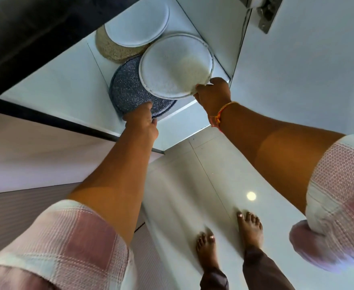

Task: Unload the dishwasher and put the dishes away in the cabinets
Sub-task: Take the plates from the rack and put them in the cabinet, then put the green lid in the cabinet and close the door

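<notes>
Head — right hand (212,95) pinches white plate (172,65) rim.

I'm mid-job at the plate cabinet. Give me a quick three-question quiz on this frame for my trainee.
1. True or false: the right hand holds the white plate by its rim.
2. Which dish does the left hand grip? A. a red plate. B. the dark blue speckled plate. C. a green bowl.
3. Fill in: counting the two being held, ____ plates show in the cabinet.

Key: 1 true. 2 B. 3 four.
</notes>
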Action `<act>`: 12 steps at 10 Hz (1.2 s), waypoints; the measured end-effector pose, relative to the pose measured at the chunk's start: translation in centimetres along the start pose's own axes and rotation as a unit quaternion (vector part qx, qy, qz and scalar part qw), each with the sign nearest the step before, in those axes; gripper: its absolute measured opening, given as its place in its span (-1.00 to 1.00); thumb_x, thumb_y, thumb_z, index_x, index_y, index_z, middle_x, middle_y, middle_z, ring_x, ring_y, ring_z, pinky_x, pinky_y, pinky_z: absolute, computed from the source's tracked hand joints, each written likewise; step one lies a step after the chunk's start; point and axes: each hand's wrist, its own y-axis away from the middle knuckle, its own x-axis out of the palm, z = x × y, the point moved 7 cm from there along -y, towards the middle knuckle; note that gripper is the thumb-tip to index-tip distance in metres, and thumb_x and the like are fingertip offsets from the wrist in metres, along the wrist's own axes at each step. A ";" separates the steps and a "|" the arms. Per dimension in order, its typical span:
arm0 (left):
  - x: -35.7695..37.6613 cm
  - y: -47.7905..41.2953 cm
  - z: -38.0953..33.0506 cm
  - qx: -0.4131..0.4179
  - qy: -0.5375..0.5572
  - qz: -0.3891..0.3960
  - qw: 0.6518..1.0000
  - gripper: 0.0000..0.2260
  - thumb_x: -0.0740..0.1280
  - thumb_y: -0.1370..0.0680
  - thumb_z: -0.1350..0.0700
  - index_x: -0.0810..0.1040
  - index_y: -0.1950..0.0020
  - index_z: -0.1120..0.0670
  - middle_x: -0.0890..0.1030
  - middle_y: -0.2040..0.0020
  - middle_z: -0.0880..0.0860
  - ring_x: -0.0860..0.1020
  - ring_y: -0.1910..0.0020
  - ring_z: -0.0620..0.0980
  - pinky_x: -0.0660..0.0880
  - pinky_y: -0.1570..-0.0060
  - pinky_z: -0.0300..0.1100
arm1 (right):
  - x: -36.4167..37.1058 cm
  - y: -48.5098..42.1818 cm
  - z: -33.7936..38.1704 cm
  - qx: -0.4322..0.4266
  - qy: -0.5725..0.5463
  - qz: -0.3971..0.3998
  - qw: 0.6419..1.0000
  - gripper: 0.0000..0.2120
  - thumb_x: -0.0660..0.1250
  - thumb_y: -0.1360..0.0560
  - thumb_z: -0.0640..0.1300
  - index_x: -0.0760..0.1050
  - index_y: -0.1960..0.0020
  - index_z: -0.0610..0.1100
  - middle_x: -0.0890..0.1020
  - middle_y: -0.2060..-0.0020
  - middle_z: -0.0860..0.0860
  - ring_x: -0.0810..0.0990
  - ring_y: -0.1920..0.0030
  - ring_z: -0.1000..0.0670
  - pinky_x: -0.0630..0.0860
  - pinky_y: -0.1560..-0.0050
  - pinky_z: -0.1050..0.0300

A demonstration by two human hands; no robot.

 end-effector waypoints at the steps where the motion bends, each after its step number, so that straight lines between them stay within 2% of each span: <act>1: 0.0 -0.9 -1.0 0.020 0.001 0.007 1.000 -0.39 0.56 -0.35 0.17 0.39 -0.32 0.09 0.47 -0.24 0.08 0.49 -0.13 0.04 0.57 0.02 -0.15 | 0.2 -0.5 0.8 0.002 -0.006 0.005 1.000 -0.73 0.37 -0.47 -0.23 0.38 -0.12 -0.10 0.46 0.19 0.01 0.63 -0.02 -0.19 0.62 -0.09 -0.10; 2: 0.5 -1.2 -2.1 0.052 -0.001 0.024 0.998 -0.38 0.55 -0.36 0.19 0.38 -0.35 0.06 0.47 -0.28 0.05 0.48 -0.16 0.01 0.57 -0.03 -0.18 | 0.9 -0.9 1.0 0.015 -0.049 0.043 0.998 -0.53 0.33 -0.51 -0.27 0.33 -0.40 -0.20 0.52 0.14 -0.05 0.65 0.05 -0.08 0.60 -0.15 -0.04; 3: 1.0 -1.5 -3.2 0.091 0.010 0.038 0.995 -0.41 0.48 -0.43 0.26 0.34 -0.39 0.06 0.48 -0.30 0.03 0.47 -0.17 -0.02 0.50 -0.22 -0.15 | 1.2 -1.3 1.0 0.021 -0.045 0.064 0.997 -0.52 0.32 -0.54 -0.24 0.30 -0.42 -0.22 0.57 0.06 -0.09 0.63 0.12 -0.03 0.58 -0.18 0.00; 4: 0.7 -1.2 -3.8 0.104 -0.006 0.028 0.994 -0.42 0.46 -0.45 0.25 0.33 -0.40 0.09 0.47 -0.30 0.04 0.47 -0.18 -0.02 0.44 -0.31 -0.14 | 1.6 -0.8 0.2 0.061 -0.065 0.096 0.991 -0.57 0.24 -0.61 -0.27 0.25 -0.45 -0.16 0.55 -0.19 -0.16 0.58 0.12 0.03 0.57 -0.02 0.20; 5: 0.4 -0.4 -3.2 0.097 -0.017 0.035 0.995 -0.46 0.45 -0.46 0.22 0.34 -0.38 0.08 0.48 -0.27 0.01 0.48 -0.19 -0.03 0.43 -0.32 -0.17 | 1.1 -0.1 -0.6 0.080 -0.054 0.093 0.991 -0.56 0.24 -0.61 -0.24 0.27 -0.47 -0.20 0.48 -0.33 -0.26 0.62 0.00 -0.04 0.53 -0.15 0.13; 6: -0.2 1.7 -2.0 0.086 -0.056 0.039 0.994 -0.54 0.40 -0.53 0.16 0.32 -0.37 0.12 0.44 -0.26 0.03 0.45 -0.20 -0.02 0.44 -0.28 -0.22 | 0.6 1.3 -1.7 0.069 0.019 0.110 0.991 -0.50 0.30 -0.58 -0.16 0.28 -0.48 -0.21 0.50 -0.30 -0.27 0.56 -0.24 -0.19 0.46 -0.34 0.01; 7: -0.9 5.2 -0.3 0.099 -0.129 0.054 0.985 -0.47 0.35 -0.57 0.11 0.21 -0.48 0.13 0.36 -0.41 0.11 0.47 -0.23 0.00 0.43 -0.31 -0.15 | -1.0 3.6 -2.7 0.015 0.146 0.094 0.985 -0.47 0.32 -0.49 0.01 0.36 -0.41 -0.08 0.52 -0.25 -0.08 0.54 -0.24 -0.13 0.50 -0.27 -0.07; 8: -2.3 9.0 2.8 0.087 -0.201 0.095 0.971 -0.63 0.33 -0.58 0.09 0.36 -0.34 0.11 0.45 -0.22 0.07 0.49 0.03 -0.01 0.48 -0.16 -0.10 | -3.0 7.4 -3.7 0.005 0.164 0.091 0.982 -0.44 0.32 -0.37 0.11 0.43 -0.33 -0.06 0.55 -0.05 -0.03 0.59 -0.14 -0.12 0.53 -0.24 -0.15; 9: -4.4 13.7 6.8 0.077 -0.347 0.135 0.925 -0.94 0.27 -0.58 0.08 0.47 -0.01 0.04 0.49 0.03 0.16 0.49 0.05 0.05 0.51 -0.07 -0.08 | -6.2 11.2 -7.7 0.015 0.165 0.084 0.983 -0.52 0.30 -0.26 0.21 0.50 -0.09 -0.01 0.56 0.04 0.00 0.58 -0.05 -0.06 0.50 -0.26 -0.19; 10: -6.9 20.4 10.7 0.066 -0.401 0.188 0.894 -0.95 0.24 -0.60 0.12 0.48 0.04 0.00 0.57 -0.10 0.13 0.54 -0.07 0.06 0.52 -0.20 0.04 | -10.2 17.4 -11.1 0.036 0.195 0.083 0.977 -0.51 0.25 -0.20 0.34 0.50 0.04 0.03 0.61 0.08 -0.01 0.60 -0.01 -0.06 0.54 -0.20 -0.21; 11: -8.8 26.4 13.6 0.040 -0.411 0.221 0.883 -0.83 0.25 -0.59 0.06 0.54 -0.12 0.07 0.59 -0.16 0.16 0.57 -0.17 0.15 0.53 -0.18 0.06 | -13.8 24.9 -11.1 0.053 0.216 0.082 0.971 -0.56 0.25 -0.30 0.29 0.55 0.08 -0.04 0.67 0.06 -0.09 0.64 -0.02 -0.15 0.57 -0.11 -0.22; 12: -9.3 29.4 15.1 0.043 -0.448 0.231 0.862 -0.78 0.26 -0.54 -0.04 0.55 -0.08 0.04 0.62 -0.12 0.15 0.59 -0.14 0.18 0.54 -0.16 0.10 | -16.9 31.2 -10.1 0.075 0.190 0.061 0.977 -0.74 0.31 -0.49 0.13 0.56 0.04 -0.06 0.67 0.04 -0.13 0.66 -0.01 -0.16 0.59 -0.08 -0.19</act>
